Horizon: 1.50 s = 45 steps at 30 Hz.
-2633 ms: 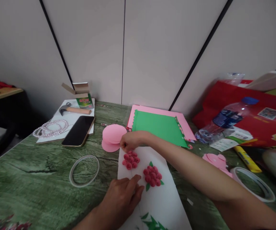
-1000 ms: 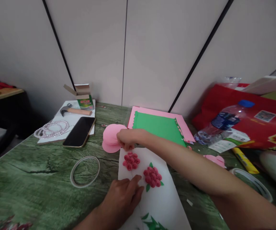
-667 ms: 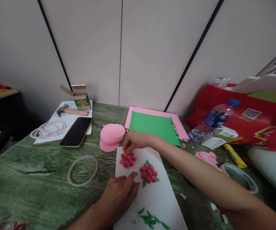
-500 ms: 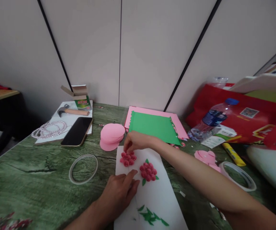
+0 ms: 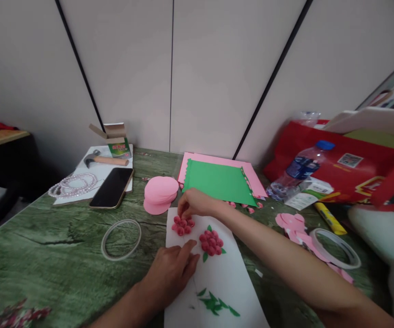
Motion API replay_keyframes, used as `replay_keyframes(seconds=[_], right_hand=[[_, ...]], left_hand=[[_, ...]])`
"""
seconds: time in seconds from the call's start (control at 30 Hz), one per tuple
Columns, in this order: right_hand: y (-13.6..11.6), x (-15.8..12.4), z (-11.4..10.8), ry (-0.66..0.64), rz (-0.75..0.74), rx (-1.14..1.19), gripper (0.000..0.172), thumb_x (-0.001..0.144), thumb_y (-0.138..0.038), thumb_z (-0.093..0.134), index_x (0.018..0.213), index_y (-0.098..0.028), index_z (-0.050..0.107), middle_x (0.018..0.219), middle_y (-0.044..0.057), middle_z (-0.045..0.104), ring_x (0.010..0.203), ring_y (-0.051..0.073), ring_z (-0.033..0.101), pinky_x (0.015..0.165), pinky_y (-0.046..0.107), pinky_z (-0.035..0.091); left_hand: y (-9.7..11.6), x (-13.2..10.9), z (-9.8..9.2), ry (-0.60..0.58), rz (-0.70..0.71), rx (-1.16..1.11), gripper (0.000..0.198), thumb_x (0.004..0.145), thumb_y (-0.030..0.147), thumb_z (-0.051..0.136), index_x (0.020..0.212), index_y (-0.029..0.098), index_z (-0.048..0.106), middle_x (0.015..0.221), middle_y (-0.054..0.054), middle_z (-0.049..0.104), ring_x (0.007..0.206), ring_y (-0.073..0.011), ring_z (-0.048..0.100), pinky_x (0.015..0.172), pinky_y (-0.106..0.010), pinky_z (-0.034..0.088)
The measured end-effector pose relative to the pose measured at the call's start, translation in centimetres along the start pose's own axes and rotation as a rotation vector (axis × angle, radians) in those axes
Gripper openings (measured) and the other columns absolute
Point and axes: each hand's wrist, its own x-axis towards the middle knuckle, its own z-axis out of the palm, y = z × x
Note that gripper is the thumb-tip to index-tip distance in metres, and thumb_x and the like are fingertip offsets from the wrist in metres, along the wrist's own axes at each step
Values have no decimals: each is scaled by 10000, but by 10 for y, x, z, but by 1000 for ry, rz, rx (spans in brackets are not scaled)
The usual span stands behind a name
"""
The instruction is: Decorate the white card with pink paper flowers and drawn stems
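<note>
A white paper sheet [image 5: 229, 278] lies in front of me with two clusters of rolled pink-red paper flowers. My right hand [image 5: 197, 202] reaches across to the far left cluster [image 5: 182, 227], fingertips pinched together at its upper edge; what they hold is hidden. My left hand [image 5: 176, 269] rests on the sheet's left side below that cluster. Its index finger and thumb are stretched out and apart, with nothing between them. Beside it, the second cluster [image 5: 211, 243] has green paper leaves around it. Loose green paper leaves [image 5: 213, 304] lie lower on the sheet.
Pink paper circles [image 5: 161, 193], green paper [image 5: 217, 180] and a tape roll [image 5: 121, 239] lie nearby. Further left are a phone [image 5: 111, 187], a hammer [image 5: 104, 159] and beads [image 5: 77, 184]. At right stand a bottle [image 5: 301, 168] and red bag [image 5: 340, 155], near a yellow glue stick [image 5: 330, 218].
My view has shifted slightly. Both hands keep nearly the same places, the right still pinched at the far left cluster and the left still on the sheet.
</note>
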Motion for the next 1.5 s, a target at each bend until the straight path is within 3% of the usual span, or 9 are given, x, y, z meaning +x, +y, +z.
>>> replay_keyframes(seconds=[0.2, 0.4, 0.63, 0.77, 0.97, 1.1, 1.23, 1.37, 1.5], right_hand=[[3, -4, -7, 11, 9, 46, 162, 654, -122, 691, 810, -134, 734, 746, 43, 717, 700, 148, 650, 622, 200, 456], [-17, -47, -5, 331, 2, -86, 235, 810, -78, 509, 846, -168, 722, 907, 46, 715, 825, 152, 642, 726, 227, 445], [-43, -104, 14, 530, 51, -49, 135, 847, -171, 525, 861, -205, 655, 847, 12, 698, 746, 149, 622, 689, 243, 426], [-52, -108, 21, 587, 24, -9, 92, 837, -173, 547, 795, -197, 625, 763, -1, 660, 705, 133, 588, 662, 238, 426], [-65, -102, 34, 835, -88, 9, 38, 822, -202, 597, 823, -202, 635, 907, 35, 593, 837, 153, 573, 754, 299, 450], [-72, -105, 35, 878, -150, 52, 62, 817, -196, 601, 796, -212, 657, 911, 35, 592, 881, 157, 574, 799, 315, 453], [-72, -108, 29, 892, -66, 207, 84, 807, -193, 586, 806, -207, 669, 889, 39, 639, 834, 163, 598, 752, 320, 481], [-67, -102, 28, 736, 60, 531, 107, 763, -229, 608, 794, -167, 690, 835, 52, 684, 771, 164, 626, 702, 306, 511], [-66, -92, 39, 526, 86, 909, 231, 704, -297, 666, 890, -166, 706, 858, 56, 702, 776, 162, 639, 767, 343, 507]], left_hand=[[0, 2, -2, 37, 14, -24, 198, 906, 211, 380, 1064, 145, 479, 625, 7, 685, 498, -130, 626, 481, -220, 476], [-1, 1, -3, 52, -54, -188, 212, 877, 197, 422, 1057, 156, 525, 684, -3, 708, 475, -92, 596, 499, -193, 465], [0, 18, -26, 184, -650, -1160, 337, 883, 413, 425, 987, 128, 574, 824, -87, 710, 315, -32, 414, 301, -155, 272], [-8, 26, -41, 139, -774, -1631, 419, 895, 460, 380, 1012, 118, 590, 965, -144, 696, 283, -12, 399, 277, -147, 237], [-13, 23, -40, 75, -734, -1829, 446, 910, 468, 356, 1113, 145, 587, 1097, -147, 653, 301, -13, 448, 288, -141, 291], [-14, 19, -33, 3, -624, -1894, 537, 805, 575, 451, 1166, 195, 567, 1158, -147, 618, 340, -13, 484, 321, -131, 335], [-14, 17, -32, -88, -556, -2066, 520, 821, 580, 405, 1110, 199, 609, 942, -91, 684, 337, -23, 467, 325, -129, 352], [-14, 16, -35, -158, -428, -2274, 587, 897, 537, 211, 1152, 174, 596, 398, 57, 460, 224, -20, 178, 273, -113, 285], [-13, 16, -37, -216, -343, -2335, 742, 880, 540, 6, 1248, 158, 525, 316, 89, 287, 203, -46, 104, 235, -130, 243]])
